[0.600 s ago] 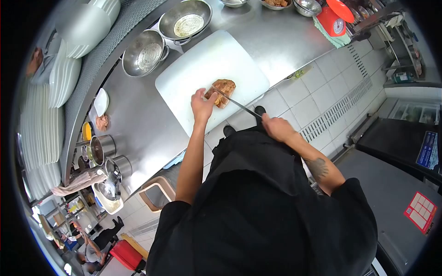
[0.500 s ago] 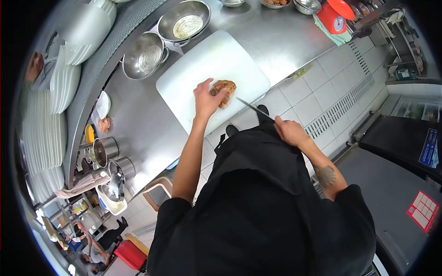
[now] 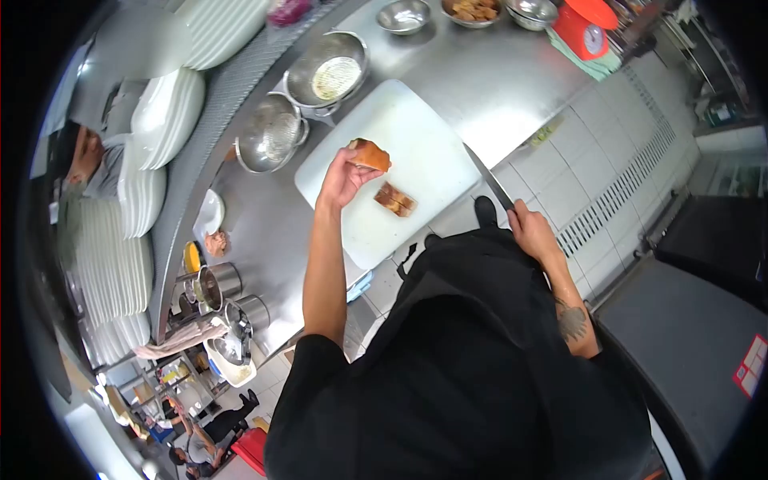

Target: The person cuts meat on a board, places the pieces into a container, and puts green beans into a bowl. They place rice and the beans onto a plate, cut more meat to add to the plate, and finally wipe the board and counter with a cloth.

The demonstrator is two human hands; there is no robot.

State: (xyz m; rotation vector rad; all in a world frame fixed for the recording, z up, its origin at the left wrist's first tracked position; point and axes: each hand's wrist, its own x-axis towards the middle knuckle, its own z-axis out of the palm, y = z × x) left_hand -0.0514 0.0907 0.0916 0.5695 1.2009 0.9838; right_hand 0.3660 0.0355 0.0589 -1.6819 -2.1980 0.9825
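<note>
My left hand [image 3: 346, 178] grips a browned piece of meat [image 3: 370, 155] and holds it over the white cutting board [image 3: 436, 120]. Another piece of meat [image 3: 395, 200], with a layered cut side facing up, lies on the board just below that hand. My right hand [image 3: 530, 230] is closed round the handle of a knife [image 3: 490, 178]. Its blade points up and left, past the right edge of the board, apart from the meat.
Two metal colanders [image 3: 272, 132] [image 3: 326, 68] stand beyond the board. Farther off are a small metal bowl [image 3: 403, 16], a bowl of brown pieces [image 3: 474, 10] and a red scale [image 3: 582, 32]. Stacked white plates [image 3: 112, 256] fill the left shelf; a person [image 3: 90, 156] is behind it.
My left hand has lifted one piece of meat off the board; another piece now shows lying there. The knife in my right hand has moved away from the meat. The view has shifted.
</note>
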